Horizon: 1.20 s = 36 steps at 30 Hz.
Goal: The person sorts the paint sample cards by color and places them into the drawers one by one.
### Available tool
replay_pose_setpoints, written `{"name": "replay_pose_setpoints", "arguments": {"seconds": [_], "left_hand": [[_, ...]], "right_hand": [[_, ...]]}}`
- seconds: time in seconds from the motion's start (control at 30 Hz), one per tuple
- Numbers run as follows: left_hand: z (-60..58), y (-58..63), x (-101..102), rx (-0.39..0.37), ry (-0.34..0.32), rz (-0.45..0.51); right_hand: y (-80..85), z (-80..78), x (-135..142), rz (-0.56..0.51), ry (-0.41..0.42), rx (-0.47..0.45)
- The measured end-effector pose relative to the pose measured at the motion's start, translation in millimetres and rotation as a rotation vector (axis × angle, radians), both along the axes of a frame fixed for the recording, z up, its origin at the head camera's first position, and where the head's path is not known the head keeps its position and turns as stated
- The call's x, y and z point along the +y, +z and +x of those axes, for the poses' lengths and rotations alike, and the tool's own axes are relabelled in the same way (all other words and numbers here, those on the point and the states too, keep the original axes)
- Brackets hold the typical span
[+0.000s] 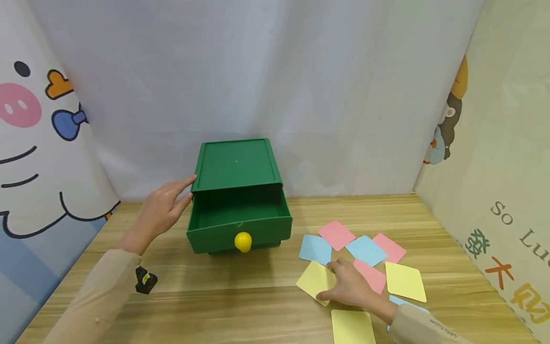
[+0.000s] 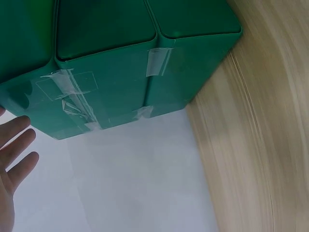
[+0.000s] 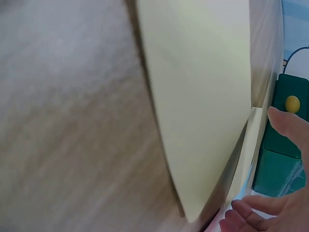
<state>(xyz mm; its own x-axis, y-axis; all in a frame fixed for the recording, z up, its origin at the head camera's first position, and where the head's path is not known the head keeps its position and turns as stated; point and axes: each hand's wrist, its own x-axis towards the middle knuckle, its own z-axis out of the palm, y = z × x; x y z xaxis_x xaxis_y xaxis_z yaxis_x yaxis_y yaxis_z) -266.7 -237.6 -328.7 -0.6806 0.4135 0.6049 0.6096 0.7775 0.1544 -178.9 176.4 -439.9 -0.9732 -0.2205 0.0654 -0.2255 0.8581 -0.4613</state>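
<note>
A green drawer box (image 1: 236,165) stands at the back middle, its top drawer (image 1: 223,234) pulled out by a yellow knob (image 1: 243,242). My left hand (image 1: 156,215) touches the box's left side with straight, spread fingers. In the left wrist view that hand (image 2: 14,154) is beside the taped green side (image 2: 111,92). Low on the table, my right hand (image 1: 350,284) holds a yellow card (image 1: 312,282), thumb and fingertips at opposite edges. The right wrist view shows the card edge-on between the thumb (image 3: 287,125) and fingers; a nearer yellow card (image 3: 198,96) fills the middle.
Around the right hand lie blue (image 1: 315,248), pink (image 1: 336,235) and other yellow cards (image 1: 406,281), some overlapping. A small black piece (image 1: 146,280) is beside the left sleeve. White cloth (image 1: 258,71) hangs behind the wooden table (image 1: 240,296), with printed panels on both sides.
</note>
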Motion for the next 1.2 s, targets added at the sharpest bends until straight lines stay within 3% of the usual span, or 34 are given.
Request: {"name": "replay_pose_setpoints", "arguments": {"seconds": [0.17,0.37,0.53,0.67,1.0,1.2], "left_hand": [[-0.9,-1.2,-1,0.010,-0.009,0.003],[-0.6,-1.4,-1,0.020,-0.009,0.007],[-0.5,-1.8,-1,0.007,0.006,-0.001],[-0.2,-1.6,0,0.014,0.007,0.000],[0.3,-1.2,0,0.014,0.013,0.004],[0.3,-1.6,0,0.013,0.015,-0.005]], "right_hand": [[-3.9,-0.7,-2,0.040,-0.010,0.027],[-6.1,-6.8,-4,0.002,0.004,0.024],[-3.0,-13.4,-3,-0.118,-0.007,-0.001],[3.6,-19.7,3,-0.249,0.054,-0.023],[45.1,-35.5,18,-0.370,0.200,-0.203],[81.0,-45.4,22,-0.350,0.221,-0.181]]}}
